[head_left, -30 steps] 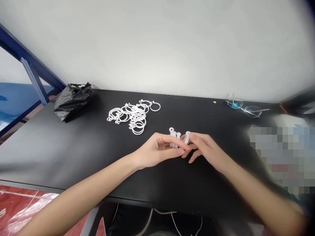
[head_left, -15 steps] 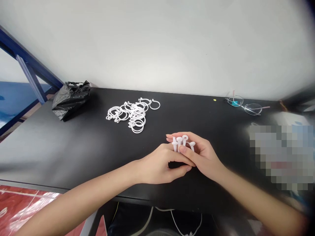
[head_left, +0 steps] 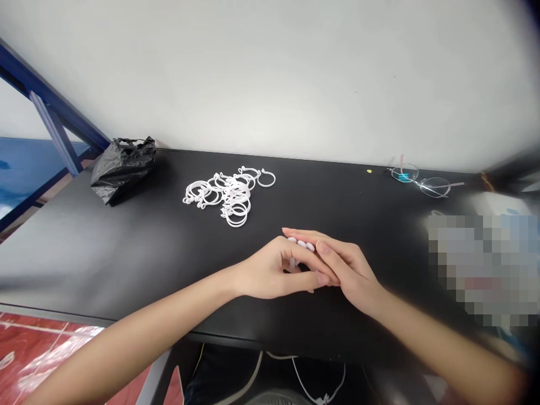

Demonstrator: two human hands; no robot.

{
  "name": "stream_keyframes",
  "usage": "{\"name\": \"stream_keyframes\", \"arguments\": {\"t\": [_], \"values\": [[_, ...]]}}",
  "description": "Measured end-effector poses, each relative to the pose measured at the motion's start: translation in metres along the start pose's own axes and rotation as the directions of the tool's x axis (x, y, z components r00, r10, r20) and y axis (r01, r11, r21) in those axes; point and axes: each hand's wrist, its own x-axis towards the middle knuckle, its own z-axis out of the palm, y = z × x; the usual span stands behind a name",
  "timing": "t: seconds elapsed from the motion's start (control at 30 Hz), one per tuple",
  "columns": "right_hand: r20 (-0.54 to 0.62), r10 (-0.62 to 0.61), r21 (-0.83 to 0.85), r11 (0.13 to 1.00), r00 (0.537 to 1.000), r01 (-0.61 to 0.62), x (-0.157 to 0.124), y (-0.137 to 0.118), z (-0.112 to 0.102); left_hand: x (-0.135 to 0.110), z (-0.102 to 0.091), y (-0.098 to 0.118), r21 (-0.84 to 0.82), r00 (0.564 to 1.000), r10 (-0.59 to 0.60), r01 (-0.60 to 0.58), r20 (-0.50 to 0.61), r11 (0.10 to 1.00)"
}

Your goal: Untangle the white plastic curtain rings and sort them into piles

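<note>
Several small white plastic pieces with round heads (head_left: 301, 243) are gathered between my two hands, over the front half of the black table. My left hand (head_left: 276, 273) curls around them from the left, with its thumb and forefinger pointing right. From the other side, my right hand (head_left: 348, 267) presses against the left one, its thumb beside the white heads and its fingers behind them. The lower parts of the pieces are mostly hidden by my fingers. Farther back on the left lies a loose heap of white plastic curtain rings (head_left: 237, 194) with small eyelets.
A crumpled black plastic bag (head_left: 122, 167) sits at the table's back left. Eyeglasses (head_left: 435, 187) lie at the back right, near a small yellow bit (head_left: 369, 171). A blurred-out item (head_left: 481, 270) is at the right. Behind the black table (head_left: 139, 242) rises a pale wall (head_left: 253, 73).
My hands have closed further around the white pieces, which now sit lower and closer together with less showing. My left hand has risen slightly. The ring heap stays put.
</note>
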Motion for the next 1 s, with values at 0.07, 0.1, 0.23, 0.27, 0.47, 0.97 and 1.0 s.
{"name": "stream_keyframes", "arguments": {"t": [0.07, 0.1, 0.23, 0.27, 0.47, 0.97, 1.0], "values": [[0.037, 0.014, 0.022, 1.0, 0.999, -0.015, -0.001, 0.001, -0.001, 0.0, -0.003, 0.001, -0.08, 0.998, -0.03, 0.034, 0.047, 0.996], [0.063, 0.009, 0.03, 0.999, 0.998, -0.011, -0.001, 0.001, -0.001, 0.0, -0.004, 0.001, -0.1, 0.997, -0.04, 0.047, 0.068, 0.994], [0.21, -0.036, 0.097, 0.995, 0.977, 0.016, -0.002, 0.007, -0.002, 0.0, -0.005, 0.0, -0.047, 0.987, -0.087, 0.094, 0.132, 0.995], [0.231, -0.041, 0.135, 0.991, 0.972, 0.009, -0.002, 0.008, -0.004, 0.0, -0.005, -0.001, -0.034, 0.986, -0.091, 0.097, 0.14, 0.995], [0.294, -0.001, 0.191, 0.98, 0.956, -0.058, 0.007, 0.005, -0.026, -0.001, -0.012, -0.001, -0.162, 0.995, -0.003, 0.02, 0.101, 0.987], [0.396, 0.172, 0.44, 0.826, 0.902, -0.351, 0.012, 0.013, -0.02, -0.003, -0.018, -0.001, -0.434, 0.987, -0.028, 0.093, 0.156, 0.896], [0.408, 0.157, 0.448, 0.824, 0.899, -0.347, 0.012, 0.014, -0.021, -0.002, -0.016, -0.001, -0.439, 0.994, -0.031, 0.075, 0.106, 0.895]]}}
